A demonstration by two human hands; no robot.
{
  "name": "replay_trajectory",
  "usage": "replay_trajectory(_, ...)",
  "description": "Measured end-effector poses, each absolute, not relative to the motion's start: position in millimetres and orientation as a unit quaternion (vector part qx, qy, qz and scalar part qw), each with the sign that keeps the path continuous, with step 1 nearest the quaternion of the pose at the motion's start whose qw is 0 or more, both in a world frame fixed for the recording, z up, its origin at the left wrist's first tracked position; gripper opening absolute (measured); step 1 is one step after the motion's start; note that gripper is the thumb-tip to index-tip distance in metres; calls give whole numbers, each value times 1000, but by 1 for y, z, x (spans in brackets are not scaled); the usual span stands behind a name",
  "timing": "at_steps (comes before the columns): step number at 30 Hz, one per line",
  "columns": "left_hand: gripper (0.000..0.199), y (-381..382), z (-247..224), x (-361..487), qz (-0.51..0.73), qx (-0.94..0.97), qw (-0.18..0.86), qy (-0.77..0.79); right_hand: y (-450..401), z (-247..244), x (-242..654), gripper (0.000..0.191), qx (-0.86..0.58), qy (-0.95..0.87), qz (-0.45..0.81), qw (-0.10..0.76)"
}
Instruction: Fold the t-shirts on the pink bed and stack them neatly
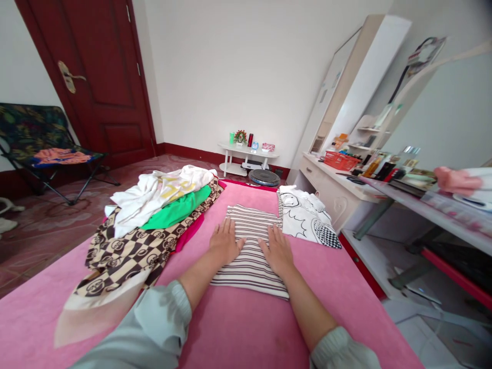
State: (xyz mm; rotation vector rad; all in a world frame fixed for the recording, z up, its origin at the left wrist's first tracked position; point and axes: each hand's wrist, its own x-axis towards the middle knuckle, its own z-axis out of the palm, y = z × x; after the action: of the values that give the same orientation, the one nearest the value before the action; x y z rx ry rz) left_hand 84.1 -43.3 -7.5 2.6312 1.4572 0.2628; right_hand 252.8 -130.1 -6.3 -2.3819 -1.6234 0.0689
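Note:
A folded garment with dark and white stripes [249, 259] lies flat on the pink bedcover [246, 328] in front of me. My left hand [225, 243] rests flat on its left side, fingers stretched out. Flat on the right side is my right hand [277, 250], its fingers also extended. Neither hand grips the cloth. Just beyond, to the right, lies a folded white garment with black drawings [305, 220]. On the left is a loose heap: a white garment [157, 192], a green garment [179, 209] and a brown-and-cream checked cloth [128, 253].
A dressing table [326, 179] holding bottles and a red basket [340, 160] stands along the right. Nearer is a glass-topped desk [430, 205]. A low white table [249, 151] stands against the far wall. At the left are a folding chair [46, 133] and a red door [88, 77].

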Motion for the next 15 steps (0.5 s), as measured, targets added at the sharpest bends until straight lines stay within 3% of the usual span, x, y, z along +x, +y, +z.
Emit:
replay_trajectory(10, 73, -80, -1, 73, 103, 844, 40, 525, -141, -6, 252, 67, -809, -572, 17, 137)
replay_trajectory(15, 52, -83, 10, 69, 161, 831, 32, 532, -142, -3, 253, 64, -801, -580, 22, 149)
